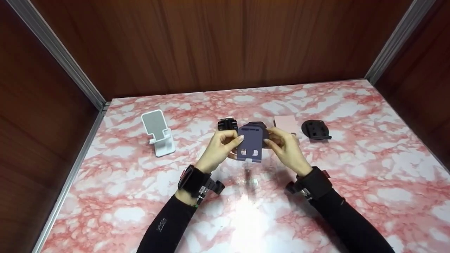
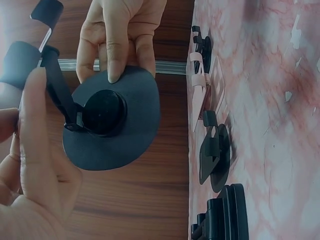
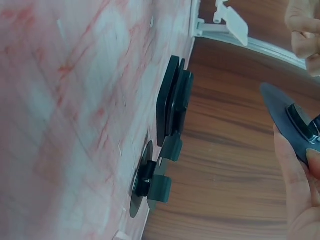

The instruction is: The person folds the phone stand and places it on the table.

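Both hands hold a dark blue-purple phone stand (image 1: 250,142) above the marbled table. Its slotted plate faces the head camera, and its round base (image 2: 142,125) shows in the left wrist view. My left hand (image 1: 222,146) pinches the plate's left edge between thumb and fingers. On the other side, my right hand (image 1: 287,149) grips the rim of the base, thumb on one face and fingers behind. A hinged arm joins plate and base. Just beyond the hands on the table are a black folded stand (image 1: 227,124) and another dark round-based stand (image 2: 216,155), partly hidden in the head view.
A white phone stand (image 1: 164,146) with a grey pad stands at the left. Right of the hands are a pink stand (image 1: 285,123) and a black round-based stand (image 1: 316,129). Brown wood-grain panels (image 1: 225,45) enclose the table (image 1: 123,189) at the back and sides.
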A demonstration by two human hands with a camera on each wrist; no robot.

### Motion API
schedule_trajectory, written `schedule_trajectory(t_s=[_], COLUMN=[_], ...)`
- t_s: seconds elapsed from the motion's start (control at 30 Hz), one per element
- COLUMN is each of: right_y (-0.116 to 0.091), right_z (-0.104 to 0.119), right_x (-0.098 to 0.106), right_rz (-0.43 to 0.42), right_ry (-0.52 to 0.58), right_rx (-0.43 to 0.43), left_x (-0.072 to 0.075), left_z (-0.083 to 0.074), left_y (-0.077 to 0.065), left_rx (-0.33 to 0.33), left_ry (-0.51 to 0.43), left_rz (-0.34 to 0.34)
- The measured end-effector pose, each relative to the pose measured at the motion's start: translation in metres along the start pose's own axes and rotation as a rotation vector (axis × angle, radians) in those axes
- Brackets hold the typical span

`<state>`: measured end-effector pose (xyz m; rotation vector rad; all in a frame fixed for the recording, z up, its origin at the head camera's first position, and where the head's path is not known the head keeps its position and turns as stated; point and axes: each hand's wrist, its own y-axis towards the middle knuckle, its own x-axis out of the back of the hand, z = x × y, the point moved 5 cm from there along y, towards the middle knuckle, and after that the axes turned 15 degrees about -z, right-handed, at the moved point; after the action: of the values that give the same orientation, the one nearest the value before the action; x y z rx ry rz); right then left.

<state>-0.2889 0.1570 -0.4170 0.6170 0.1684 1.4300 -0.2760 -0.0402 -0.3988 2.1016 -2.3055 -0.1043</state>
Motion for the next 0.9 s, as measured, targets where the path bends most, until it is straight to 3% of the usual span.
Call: schedule_trajectory(t_s=[0.2, 0.67, 0.9], right_y=[0.001, 0.001, 0.002], right_z=[0.004, 0.009, 0.014], right_x=[0.004, 0.005, 0.007], right_rz=[-0.049, -0.055, -0.067], right_ry=[-0.087, -0.038, -0.039], right_rx=[0.113, 0.244, 0.371], left_x=[-0.001, -0.001, -0.001], left_z=[0.001, 0.006, 0.01], left_y=[0.001, 0.001, 0.002], left_rx=[0.018, 0.008, 0.011], left_ry=[-0.007, 0.029, 0.042], left_rz=[0.01, 0.024, 0.028])
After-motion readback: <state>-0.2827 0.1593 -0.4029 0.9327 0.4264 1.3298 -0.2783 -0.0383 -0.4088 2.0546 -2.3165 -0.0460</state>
